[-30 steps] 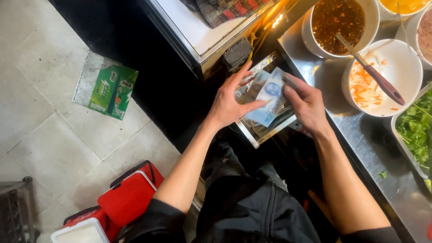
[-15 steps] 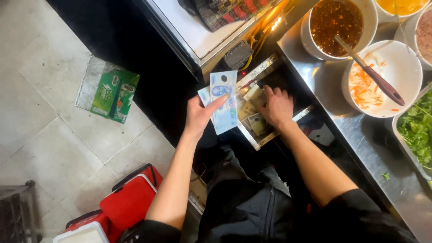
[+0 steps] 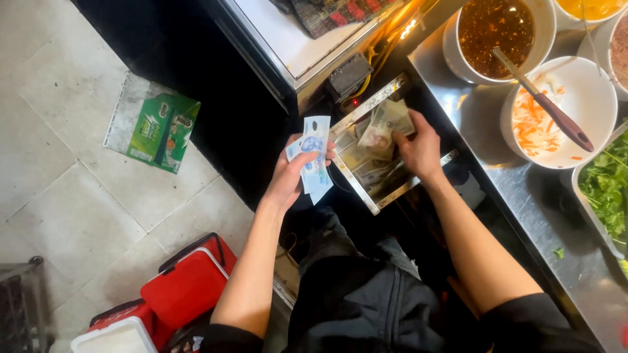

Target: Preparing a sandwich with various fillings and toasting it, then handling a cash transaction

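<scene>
The left hand (image 3: pixel 288 178) grips blue banknotes (image 3: pixel 314 159). The right hand (image 3: pixel 418 149) pinches a greenish note (image 3: pixel 387 121) over the open metal cash drawer (image 3: pixel 366 196), beside a steel counter (image 3: pixel 484 104) crowded with bowls (image 3: pixel 592 98).

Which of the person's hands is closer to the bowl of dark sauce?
The right hand, over the open cash drawer just below-left of the dark sauce bowl. The left hand holds blue banknotes farther left.

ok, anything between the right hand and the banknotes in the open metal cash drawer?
Nothing visible. The right hand is already inside the open metal cash drawer, fingers on a greenish-brown banknote. The left hand holds pale blue banknotes just outside the drawer's left edge, clear of that reach.
</scene>
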